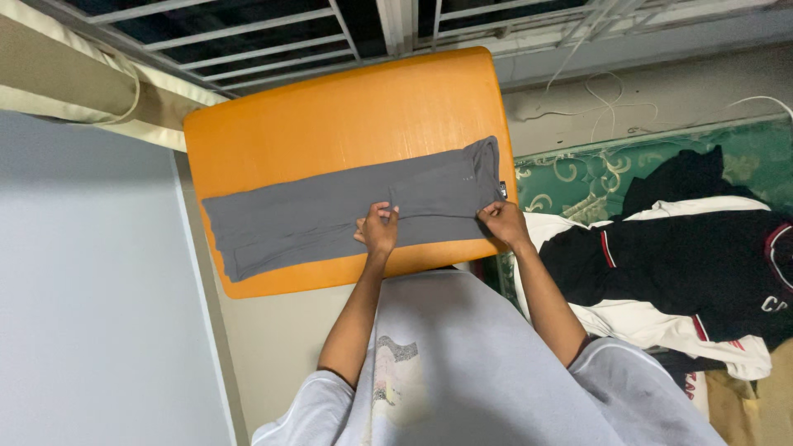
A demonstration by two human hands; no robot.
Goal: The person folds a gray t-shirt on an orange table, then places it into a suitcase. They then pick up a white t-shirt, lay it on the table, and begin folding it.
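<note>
The long grey folded cloth garment (pixel 347 213) is lying flat across the orange rectangular table (pixel 330 107). The left hand (pixel 378 230) is pinching its near edge at mid-length; the right hand (pixel 502 221) is gripping its right end. Keep edges aligned and fabric taut.

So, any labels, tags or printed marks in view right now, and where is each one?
Small dark tag: on the right end of the grey garment, just above the right hand; too small to make out.
White lettering: on the black jacket at the far right edge, partly cut off.
Grey print: on the person's white shirt, bottom centre.
</note>
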